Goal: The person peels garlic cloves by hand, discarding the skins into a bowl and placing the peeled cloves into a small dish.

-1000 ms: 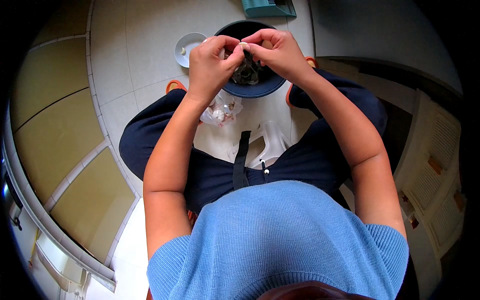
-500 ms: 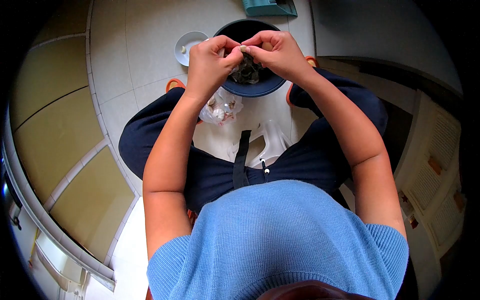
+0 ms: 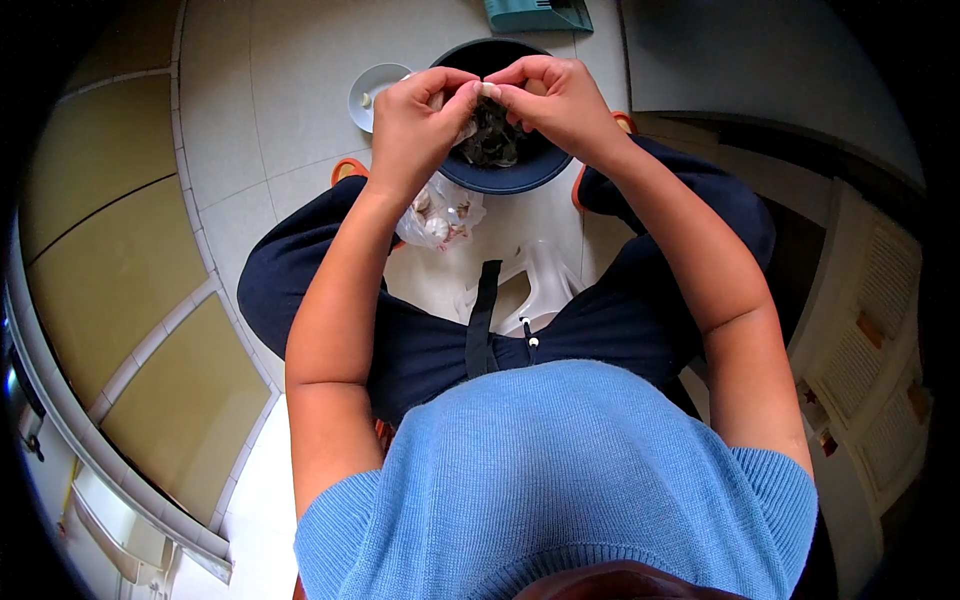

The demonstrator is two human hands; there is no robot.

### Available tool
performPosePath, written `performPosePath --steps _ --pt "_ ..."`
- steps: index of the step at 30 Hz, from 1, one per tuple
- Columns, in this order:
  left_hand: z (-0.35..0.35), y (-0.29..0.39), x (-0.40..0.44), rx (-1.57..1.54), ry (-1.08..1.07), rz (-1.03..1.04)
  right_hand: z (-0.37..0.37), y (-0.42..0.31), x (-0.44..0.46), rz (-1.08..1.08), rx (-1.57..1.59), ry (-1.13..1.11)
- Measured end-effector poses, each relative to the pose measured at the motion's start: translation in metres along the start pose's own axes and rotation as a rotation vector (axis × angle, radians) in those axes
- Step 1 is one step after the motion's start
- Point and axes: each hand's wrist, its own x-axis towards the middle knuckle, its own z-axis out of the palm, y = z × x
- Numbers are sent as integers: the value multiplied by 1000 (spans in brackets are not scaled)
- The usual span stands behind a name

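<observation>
Over a dark round bin point(image 3: 505, 182) my two hands meet at the fingertips. Pinched between them is a small pale garlic clove point(image 3: 488, 90). My left hand point(image 3: 420, 120) grips its left end, and my right hand point(image 3: 560, 105) holds it from the right with thumb and forefinger. Dark crumpled scraps point(image 3: 492, 145) lie inside the bin below. Behind my left hand a white plate point(image 3: 368, 84) on the floor carries one small pale clove. A clear plastic bag point(image 3: 440, 215) with garlic bulbs lies under my left wrist.
A teal dustpan point(image 3: 540, 15) lies past the bin. Between my legs is a white plastic stool point(image 3: 545, 285). Tan cabinet doors point(image 3: 110, 270) line the left side, and a grey panel point(image 3: 750, 70) stands at the right. Orange footwear point(image 3: 348, 170) shows beside the bin.
My left hand has shifted slightly left, and its fingers have changed position around the clove. My right hand stays nearly in place.
</observation>
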Motion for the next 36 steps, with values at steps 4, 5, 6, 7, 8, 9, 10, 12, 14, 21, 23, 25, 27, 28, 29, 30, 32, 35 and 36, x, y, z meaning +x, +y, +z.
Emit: performPosePath --steps 4,5,6,7,8,9,10,12,14,21,23,25,27,28,29,30,32,35,36 --pt "0 7 0 150 80 313 -1 1 1 27 19 17" --pt "0 8 0 189 81 384 -1 2 1 19 15 21" --pt "1 5 0 188 81 383 0 2 1 11 12 26" --pt "1 2 1 233 116 432 0 2 1 12 12 25" --pt "2 0 1 279 151 480 0 0 1 18 21 24" --pt "2 0 1 278 151 480 0 0 1 24 29 23" --pt "2 1 1 294 147 470 0 0 1 24 29 23" --pt "2 3 0 310 143 459 1 1 1 14 39 12" --pt "3 4 -1 322 142 442 1 2 1 13 30 10" --pt "1 3 -1 141 127 208 1 1 1 16 0 19" --pt "1 0 -1 23 98 45 1 1 1 8 -8 24" --pt "2 2 -1 -31 95 -8 1 0 1 -1 -17 30" --pt "2 3 -1 -86 91 -62 1 -1 1 41 33 32" --pt "2 2 0 -119 88 -91 1 -1 1 41 33 32" --pt "2 1 0 -151 85 -121 1 -2 1 45 40 35" --pt "2 1 0 -151 86 -120 1 -3 1 48 47 38" --pt "2 0 0 -218 80 -150 0 0 2 42 40 46" --pt "2 -1 0 -300 86 -156 -1 -2 2 35 62 51" --pt "2 -3 0 -300 86 -156 -1 -2 2 34 93 49"
